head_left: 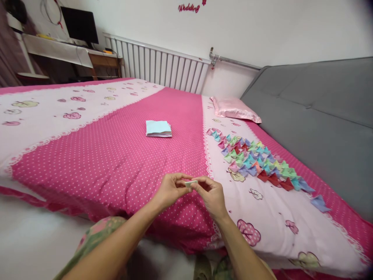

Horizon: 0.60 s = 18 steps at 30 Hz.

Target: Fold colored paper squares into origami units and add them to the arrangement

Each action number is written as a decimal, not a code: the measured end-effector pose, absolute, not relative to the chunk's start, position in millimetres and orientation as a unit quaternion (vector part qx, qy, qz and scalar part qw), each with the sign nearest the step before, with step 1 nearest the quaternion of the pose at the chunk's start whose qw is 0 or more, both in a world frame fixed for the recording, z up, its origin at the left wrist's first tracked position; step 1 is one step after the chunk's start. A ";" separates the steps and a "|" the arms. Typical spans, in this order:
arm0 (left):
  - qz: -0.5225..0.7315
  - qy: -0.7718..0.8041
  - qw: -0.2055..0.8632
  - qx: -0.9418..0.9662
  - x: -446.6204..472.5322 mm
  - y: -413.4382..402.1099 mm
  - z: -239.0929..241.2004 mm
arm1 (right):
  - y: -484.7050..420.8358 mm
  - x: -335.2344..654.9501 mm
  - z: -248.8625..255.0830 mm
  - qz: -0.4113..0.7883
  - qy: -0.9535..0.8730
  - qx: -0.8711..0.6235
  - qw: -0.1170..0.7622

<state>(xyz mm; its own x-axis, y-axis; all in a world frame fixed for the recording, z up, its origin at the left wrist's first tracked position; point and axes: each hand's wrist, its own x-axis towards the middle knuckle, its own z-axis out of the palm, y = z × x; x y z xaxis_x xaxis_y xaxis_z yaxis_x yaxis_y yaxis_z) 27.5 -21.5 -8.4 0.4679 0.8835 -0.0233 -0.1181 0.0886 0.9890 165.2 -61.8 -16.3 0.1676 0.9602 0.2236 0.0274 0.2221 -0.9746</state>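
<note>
Between both hands, above the near edge of the bed, is a small folded piece of pale green paper (pixel 191 183). My left hand (pixel 171 189) pinches its left end with thumb and fingers. Its right end is pinched by my right hand (pixel 211 194). The fingers cover most of the paper, so its full shape is hidden. Beyond the hands, a stack of square paper sheets (pixel 159 128) with light blue on top lies on the pink dotted cover. To the right, many folded paper boats (pixel 253 157) in several colours stand in rows.
The bed (pixel 122 155) has a pink and white patterned cover. A pink pillow (pixel 235 109) lies at the back right, beside a grey padded headboard (pixel 314 105). Behind the bed is a white radiator (pixel 163 64). A desk with a monitor (pixel 80 25) stands at the far left.
</note>
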 end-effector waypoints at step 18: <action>0.300 0.325 0.665 0.602 25.2 -31.1 0.8 | -61.8 161.4 -8.6 0.630 -0.310 -0.403 0.587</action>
<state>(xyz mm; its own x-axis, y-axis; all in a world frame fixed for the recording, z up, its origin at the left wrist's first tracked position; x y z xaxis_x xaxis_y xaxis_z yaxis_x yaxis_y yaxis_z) 25.2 -31.1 0.8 0.6093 0.7897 -0.0718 -0.0076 0.0964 0.9953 161.4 -61.8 -8.6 0.0136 0.9895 -0.1439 -0.4889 -0.1189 -0.8642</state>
